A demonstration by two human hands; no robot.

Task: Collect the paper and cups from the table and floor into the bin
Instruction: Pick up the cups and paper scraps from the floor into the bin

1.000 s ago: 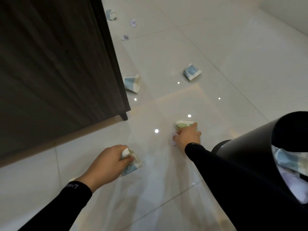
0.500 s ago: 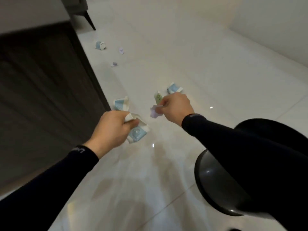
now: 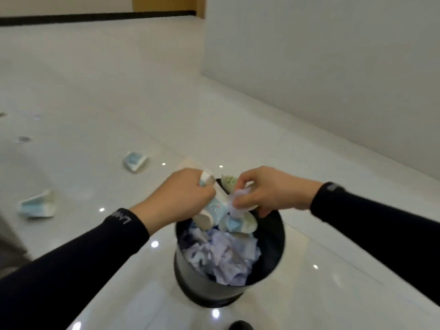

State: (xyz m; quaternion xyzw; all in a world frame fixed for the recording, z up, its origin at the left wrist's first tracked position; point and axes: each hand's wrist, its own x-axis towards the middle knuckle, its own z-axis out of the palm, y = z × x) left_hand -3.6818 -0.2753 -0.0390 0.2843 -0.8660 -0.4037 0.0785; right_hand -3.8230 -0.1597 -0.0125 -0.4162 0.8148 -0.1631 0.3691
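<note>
Over the bin [image 3: 273,253], the left hand [image 3: 176,198] clutches a crushed blue cup [image 3: 215,210]; the right hand [image 3: 269,189] pinches a green cup [image 3: 229,182] and paper [image 3: 238,198]. All look light, soft, easily grasped anywhere.

Black bin [image 3: 273,253], pale lilac crumpled paper [image 3: 223,256], blue-and-white cartoon-printed cup [image 3: 214,210], green-printed cup [image 3: 229,182], black sleeves [image 3: 71,265], glossy white floor [image 3: 119,91].

— What is getting lost here?
— The left hand [image 3: 176,198] is covering most of its cup [image 3: 215,208], and the right hand [image 3: 269,189] is hiding part of a green cup [image 3: 229,181] and paper [image 3: 238,198].
— And the floor?
— Two specks [image 3: 23,139] at left are blurring out, possibly paper scraps. A dark shape [image 3: 240,326] is being cut off at the bottom edge.
</note>
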